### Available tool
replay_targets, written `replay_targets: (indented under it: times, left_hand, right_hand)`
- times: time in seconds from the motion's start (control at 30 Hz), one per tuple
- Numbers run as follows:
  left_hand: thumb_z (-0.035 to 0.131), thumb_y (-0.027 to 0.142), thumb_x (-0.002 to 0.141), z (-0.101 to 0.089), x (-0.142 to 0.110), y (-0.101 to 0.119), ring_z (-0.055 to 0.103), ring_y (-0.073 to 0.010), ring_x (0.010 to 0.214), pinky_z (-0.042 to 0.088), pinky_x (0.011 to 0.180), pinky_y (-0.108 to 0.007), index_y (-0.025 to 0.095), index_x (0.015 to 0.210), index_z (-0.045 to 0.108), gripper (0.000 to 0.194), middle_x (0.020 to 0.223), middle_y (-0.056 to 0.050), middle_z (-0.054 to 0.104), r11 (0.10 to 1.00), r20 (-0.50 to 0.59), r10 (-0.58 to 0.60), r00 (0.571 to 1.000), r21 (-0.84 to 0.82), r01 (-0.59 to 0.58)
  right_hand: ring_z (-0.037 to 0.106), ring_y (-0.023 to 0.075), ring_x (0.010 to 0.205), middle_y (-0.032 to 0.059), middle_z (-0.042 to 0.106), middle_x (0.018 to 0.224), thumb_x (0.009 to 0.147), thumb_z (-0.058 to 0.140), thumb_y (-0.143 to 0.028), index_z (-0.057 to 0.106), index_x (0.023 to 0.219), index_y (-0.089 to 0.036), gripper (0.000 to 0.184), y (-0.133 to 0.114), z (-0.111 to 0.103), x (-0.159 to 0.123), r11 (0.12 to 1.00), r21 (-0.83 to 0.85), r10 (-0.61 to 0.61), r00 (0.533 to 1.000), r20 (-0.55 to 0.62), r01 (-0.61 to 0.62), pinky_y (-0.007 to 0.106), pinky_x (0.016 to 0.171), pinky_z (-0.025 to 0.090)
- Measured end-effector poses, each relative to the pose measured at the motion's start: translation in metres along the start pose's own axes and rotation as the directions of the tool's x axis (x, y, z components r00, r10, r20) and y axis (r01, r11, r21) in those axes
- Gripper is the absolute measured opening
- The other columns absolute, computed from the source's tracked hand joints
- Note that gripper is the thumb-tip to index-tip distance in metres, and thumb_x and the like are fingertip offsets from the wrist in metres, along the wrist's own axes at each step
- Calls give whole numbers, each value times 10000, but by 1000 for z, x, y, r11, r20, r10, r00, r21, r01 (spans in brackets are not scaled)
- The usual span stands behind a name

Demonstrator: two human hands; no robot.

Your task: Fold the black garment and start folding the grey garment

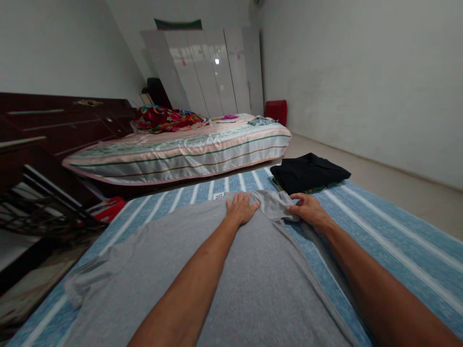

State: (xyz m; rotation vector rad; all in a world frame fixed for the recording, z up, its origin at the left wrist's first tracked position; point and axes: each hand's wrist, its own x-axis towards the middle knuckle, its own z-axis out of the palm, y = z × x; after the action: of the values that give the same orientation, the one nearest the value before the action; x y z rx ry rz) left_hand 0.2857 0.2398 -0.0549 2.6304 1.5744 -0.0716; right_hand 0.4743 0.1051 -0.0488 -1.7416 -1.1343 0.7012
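A grey T-shirt [253,279] lies spread out on a blue bed sheet [390,241] with white stripes. My left hand [241,208] rests flat on the shirt near its far edge, fingers apart. Thumb and fingers of my right hand [309,209] pinch the shirt's right sleeve, which is bunched up. The other sleeve [90,277] lies to the left, somewhat crumpled. A white label with dark letters [218,196] shows at the shirt's far edge, left of my left hand.
Folded black clothing [309,172] sits beyond my right hand, over a patterned piece. Across a gap stands another bed [188,156] with a red floral blanket [164,118]. A wardrobe [206,72] and a red case [276,112] are behind it. At left is a dark wooden nightstand [25,164].
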Motion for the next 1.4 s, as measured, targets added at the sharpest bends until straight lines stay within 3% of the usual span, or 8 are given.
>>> replay_targets:
  times: [0.2, 0.53, 0.67, 0.8, 0.9, 1.1, 1.27, 1.4]
  left_hand:
    - [118, 676, 847, 0, 1, 0, 106, -298, 1399, 137, 1072, -583, 207, 1438, 246, 765, 1534, -80, 162, 1000, -12, 6, 1000, -10, -6]
    - [190, 613, 885, -5, -6, 4, 175, -307, 1380, 170, 1057, -578, 198, 1387, 328, 665, 1505, -117, 242, 1000, -72, 22, 997, 12, -22]
    - [260, 478, 923, -11, -16, 14, 253, -282, 1349, 185, 1071, -525, 159, 1276, 444, 510, 1433, -152, 364, 994, -240, 82, 967, 92, -62]
    - [312, 369, 920, -20, -43, 35, 320, -259, 1314, 250, 1056, -488, 167, 1207, 484, 390, 1383, -127, 432, 991, -188, 125, 974, 67, -115]
    - [313, 424, 914, -22, -69, 51, 288, -267, 1338, 264, 1058, -470, 148, 1265, 444, 465, 1433, -137, 370, 986, -80, 164, 983, 12, -164]
    - [236, 588, 888, -8, -91, 65, 122, -277, 1400, 143, 1104, -498, 129, 1422, 255, 704, 1524, -139, 165, 984, 54, 178, 983, -41, -176]
    - [229, 584, 890, -4, -93, 66, 123, -268, 1400, 123, 1108, -509, 123, 1425, 259, 708, 1527, -127, 160, 983, 2, 180, 984, -20, -180]
    - [278, 526, 892, -10, -121, 75, 114, -242, 1404, 112, 1121, -483, 138, 1413, 290, 649, 1523, -109, 187, 980, -52, 196, 979, -5, -197]
  right_hand:
    - [582, 142, 635, -19, 622, 719, 662, 670, -208, 579, 1156, -213, 503, 3, -4, 3, 924, -352, -151, 988, 11, 146, 222, 548, 391]
    - [587, 208, 782, 37, 662, 855, 786, 551, -254, 581, 1140, -238, 355, 7, -6, -1, 780, -613, -247, 961, -123, 123, 270, 599, 321]
    - [571, 191, 775, 62, 635, 893, 844, 505, -384, 634, 985, -200, 266, -6, -1, -9, 666, -671, -534, 836, -124, 326, 271, 625, 341]
    - [549, 196, 827, 61, 608, 860, 795, 587, -428, 653, 828, -188, 252, -10, 7, -13, 530, -619, -630, 758, 171, 580, 282, 719, 367]
    - [553, 192, 841, 63, 610, 883, 789, 608, -395, 664, 809, -185, 218, -2, 8, -10, 587, -548, -536, 793, 288, 596, 283, 750, 376]
    - [563, 209, 947, 67, 625, 990, 779, 634, -361, 680, 870, -199, 191, 12, 4, -5, 684, -449, -495, 818, 294, 575, 296, 818, 388]
    - [563, 202, 958, 65, 628, 1008, 796, 616, -391, 683, 898, -199, 227, 14, 4, -5, 692, -433, -500, 817, 288, 577, 296, 825, 392]
    - [553, 198, 968, 71, 625, 1013, 817, 592, -380, 679, 900, -181, 232, 15, 4, -7, 686, -452, -496, 821, 282, 570, 289, 832, 380]
